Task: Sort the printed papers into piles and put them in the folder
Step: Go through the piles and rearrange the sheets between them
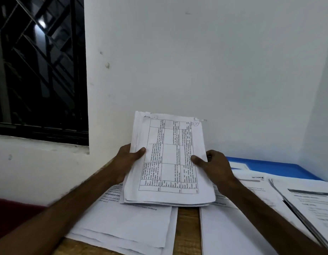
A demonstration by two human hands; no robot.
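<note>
Head view: left hand [127, 162], right hand [215, 168], each grip pinching one paper stack [168, 159]; one blue folder [281, 167].

The held stack [168, 159] hides both hands' fingers; its print is illegible.

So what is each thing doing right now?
left hand: grips the stack's left edge
right hand: grips its right edge
held stack: lifted, tilted up
left pile: flat on table
right pile: flat on table
blue folder: lying flat, partly covered
</note>
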